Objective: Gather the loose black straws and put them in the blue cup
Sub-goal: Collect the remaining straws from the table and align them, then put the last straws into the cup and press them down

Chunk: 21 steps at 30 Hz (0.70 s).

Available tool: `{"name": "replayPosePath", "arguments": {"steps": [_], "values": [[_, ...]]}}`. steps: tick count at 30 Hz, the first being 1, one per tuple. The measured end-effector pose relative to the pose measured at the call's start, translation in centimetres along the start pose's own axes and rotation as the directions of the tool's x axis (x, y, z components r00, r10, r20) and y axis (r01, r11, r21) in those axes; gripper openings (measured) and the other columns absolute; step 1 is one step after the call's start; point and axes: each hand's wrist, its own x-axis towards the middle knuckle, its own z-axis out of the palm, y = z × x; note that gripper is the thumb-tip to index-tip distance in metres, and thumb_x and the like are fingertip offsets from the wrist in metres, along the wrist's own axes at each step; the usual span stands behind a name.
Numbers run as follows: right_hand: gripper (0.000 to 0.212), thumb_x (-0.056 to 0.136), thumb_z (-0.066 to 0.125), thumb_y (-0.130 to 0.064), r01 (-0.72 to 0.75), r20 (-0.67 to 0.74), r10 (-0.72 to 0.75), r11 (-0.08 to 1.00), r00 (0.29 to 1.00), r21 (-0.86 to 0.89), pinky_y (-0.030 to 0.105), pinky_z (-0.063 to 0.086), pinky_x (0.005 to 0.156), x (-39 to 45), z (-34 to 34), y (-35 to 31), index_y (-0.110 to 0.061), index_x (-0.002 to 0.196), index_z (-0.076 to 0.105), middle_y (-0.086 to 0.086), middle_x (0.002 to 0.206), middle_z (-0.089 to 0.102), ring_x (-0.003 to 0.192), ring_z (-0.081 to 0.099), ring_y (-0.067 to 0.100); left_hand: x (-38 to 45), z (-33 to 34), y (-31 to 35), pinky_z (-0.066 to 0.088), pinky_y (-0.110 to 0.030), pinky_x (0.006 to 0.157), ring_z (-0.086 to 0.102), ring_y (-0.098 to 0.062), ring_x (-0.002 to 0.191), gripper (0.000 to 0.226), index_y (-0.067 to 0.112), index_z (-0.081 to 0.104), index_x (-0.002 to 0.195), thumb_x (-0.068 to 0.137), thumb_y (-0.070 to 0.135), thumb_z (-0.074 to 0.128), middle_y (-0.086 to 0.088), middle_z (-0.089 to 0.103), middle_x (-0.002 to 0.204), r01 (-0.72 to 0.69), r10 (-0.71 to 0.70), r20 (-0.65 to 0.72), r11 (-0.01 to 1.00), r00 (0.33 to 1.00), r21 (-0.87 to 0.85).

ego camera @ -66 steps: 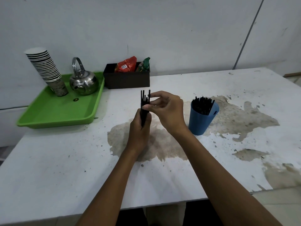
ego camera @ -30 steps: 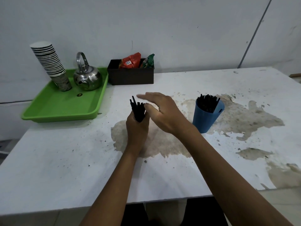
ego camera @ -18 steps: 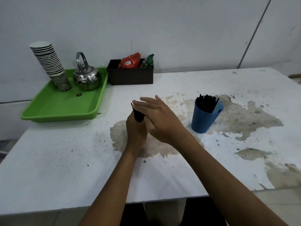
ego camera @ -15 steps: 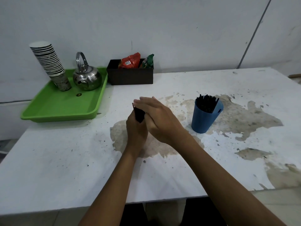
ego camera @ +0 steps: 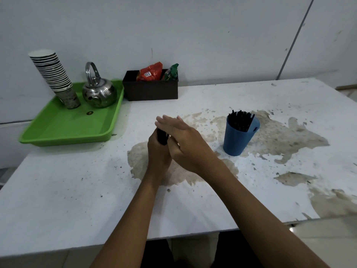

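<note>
My left hand (ego camera: 158,153) grips an upright bundle of black straws (ego camera: 161,136) above the stained middle of the white table (ego camera: 77,190). My right hand (ego camera: 183,140) lies flat over the tops of the straws with straight fingers, hiding most of the bundle. The blue cup (ego camera: 238,139) stands on the table to the right of my hands, with several black straws (ego camera: 240,120) standing in it.
A green tray (ego camera: 69,124) at the back left carries a stack of paper cups (ego camera: 53,74) and a steel kettle (ego camera: 99,89). A black box (ego camera: 150,88) with snack packets stands by the wall. The table's near edge runs below my forearms.
My right hand has let go of the straw tips, flattened, and come down on top of the bundle. The straws stick out less from my left hand than before.
</note>
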Motion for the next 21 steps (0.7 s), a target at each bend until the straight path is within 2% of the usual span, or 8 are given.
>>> {"name": "replayPosePath", "arguments": {"steps": [1, 5, 7, 9, 12, 16, 19, 21], "values": [[0.047, 0.092, 0.045, -0.004, -0.002, -0.07, 0.002, 1.0, 0.998, -0.001, 0.029, 0.016, 0.123, -0.4, 0.0, 0.2, -0.008, 0.138, 0.053, 0.005, 0.146, 0.05, 0.142, 0.036, 0.015, 0.3, 0.0, -0.4, 0.048, -0.006, 0.077, 0.06, 0.018, 0.084, 0.034, -0.004, 0.052, 0.132, 0.098, 0.001, 0.052, 0.016, 0.061, 0.104, -0.01, 0.01, 0.001, 1.0, 1.0, 0.013], [0.032, 0.086, 0.061, -0.002, 0.017, -0.458, -0.031, 0.999, 0.888, -0.035, 0.043, 0.035, 0.115, -2.3, -0.4, 1.0, -0.005, 0.118, 0.066, 0.01, 0.128, 0.065, 0.133, 0.049, 0.023, 0.5, 0.4, 0.9, 0.055, -0.038, 0.094, 0.068, -0.021, 0.099, 0.011, 0.033, 0.064, 0.107, 0.099, 0.031, 0.057, -0.006, 0.072, 0.109, 0.028, -0.028, 0.003, 0.999, 1.0, 0.031], [0.028, 0.083, 0.067, 0.0, -0.003, -0.603, -0.04, 0.998, 0.797, -0.069, 0.044, 0.04, 0.11, -3.4, -1.1, 1.5, -0.002, 0.111, 0.069, 0.011, 0.122, 0.068, 0.13, 0.05, 0.026, 0.5, 0.1, 1.0, 0.058, -0.037, 0.073, 0.065, -0.026, 0.074, 0.016, 0.042, 0.066, 0.103, 0.101, 0.04, 0.05, -0.009, 0.07, 0.085, 0.051, -0.052, 0.04, 0.998, 0.998, 0.033], [0.031, 0.079, 0.072, -0.001, -0.051, -0.703, -0.038, 0.993, 0.71, -0.105, 0.042, 0.04, 0.11, -4.5, -1.9, 2.1, 0.0, 0.11, 0.068, 0.011, 0.122, 0.066, 0.13, 0.049, 0.028, 0.5, -0.3, 1.0, 0.044, -0.023, 0.048, 0.048, -0.018, 0.054, 0.025, 0.041, 0.068, 0.112, 0.102, 0.043, 0.046, 0.0, 0.052, 0.058, 0.051, -0.052, 0.074, 0.999, 0.996, 0.013], [0.049, 0.076, 0.078, -0.004, -0.139, -0.792, -0.002, 0.984, 0.611, -0.11, 0.041, 0.037, 0.112, -6.0, -2.7, 3.1, 0.003, 0.121, 0.06, 0.01, 0.13, 0.058, 0.131, 0.045, 0.029, 0.6, -0.6, 0.5, 0.044, -0.018, 0.054, 0.052, -0.017, 0.06, 0.028, 0.034, 0.068, 0.116, 0.104, 0.04, 0.044, 0.006, 0.051, 0.053, 0.059, -0.058, 0.053, 0.998, 0.997, -0.003], [0.068, 0.075, 0.082, -0.013, -0.238, -0.835, 0.127, 0.971, 0.536, -0.005, 0.04, 0.034, 0.115, -7.5, -3.3, 4.5, 0.005, 0.132, 0.049, 0.014, 0.138, 0.048, 0.134, 0.043, 0.028, 0.6, -0.3, 0.4, 0.05, -0.028, 0.075, 0.068, -0.016, 0.079, 0.029, 0.03, 0.068, 0.115, 0.105, 0.038, 0.042, 0.004, 0.073, 0.07, 0.071, -0.074, 0.112, 0.997, 0.991, 0.036], [0.077, 0.074, 0.084, -0.019, -0.285, -0.837, 0.25, 0.951, 0.487, 0.118, 0.039, 0.035, 0.114, -8.3, -3.6, 5.2, 0.002, 0.137, 0.044, 0.014, 0.142, 0.046, 0.136, 0.041, 0.024, 0.5, 0.1, 0.7, 0.048, -0.036, 0.073, 0.065, -0.039, 0.084, 0.031, 0.034, 0.067, 0.114, 0.104, 0.044, 0.04, 0.008, 0.078, 0.087, 0.105, -0.114, 0.14, 0.992, 0.984, 0.071], [0.081, 0.072, 0.085, -0.022, -0.302, -0.808, 0.351, 0.926, 0.473, 0.225, 0.034, 0.036, 0.113, -8.6, -3.6, 5.9, -0.004, 0.138, 0.043, 0.01, 0.143, 0.046, 0.135, 0.042, 0.019, 0.3, 0.2, 0.8, 0.048, -0.031, 0.069, 0.064, -0.039, 0.085, 0.033, 0.035, 0.067, 0.114, 0.104, 0.047, 0.038, 0.012, 0.077, 0.092, 0.11, -0.12, 0.133, 0.99, 0.984, 0.085]]}}
